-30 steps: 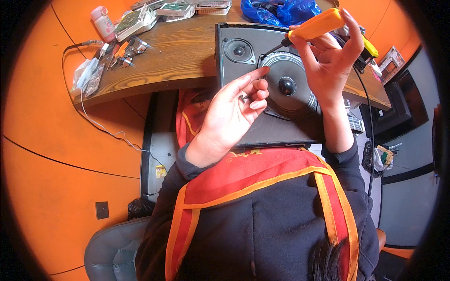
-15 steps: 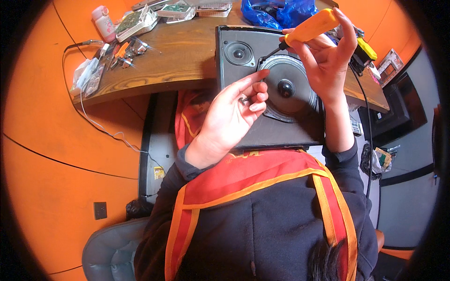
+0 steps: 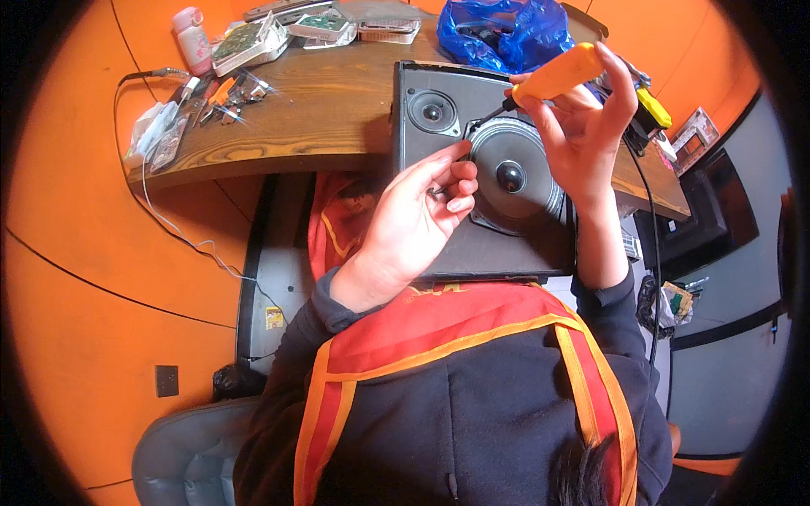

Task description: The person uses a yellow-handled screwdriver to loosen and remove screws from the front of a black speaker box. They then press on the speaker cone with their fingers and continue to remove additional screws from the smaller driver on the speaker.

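Observation:
A black speaker box point(image 3: 489, 256) rests against the table's front edge, over my lap. On its face are a small round driver point(image 3: 432, 111) and a large cone driver point(image 3: 511, 175) with a shiny dark dome. My right hand point(image 3: 582, 126) grips a screwdriver point(image 3: 557, 74) by its orange handle. The shaft slants down left to the large driver's upper left rim, by a corner of its frame. My left hand point(image 3: 413, 211) is beside that rim, index finger stretched toward the screwdriver's tip. Its other fingers curl around something small and dark, too small to name.
Pliers and other tools point(image 3: 226, 94) lie on the wooden table point(image 3: 329, 101) at left, near a pink bottle point(image 3: 193, 40). Circuit boards in white trays point(image 3: 253, 46) stand behind. A blue plastic bag point(image 3: 504, 35) sits behind the speaker. A black cable point(image 3: 651, 219) hangs at right.
The view has shifted slightly, so the speaker and screwdriver handle appear a little lower. Both hands keep nearly the same pose, and the screwdriver stays at the large driver's rim.

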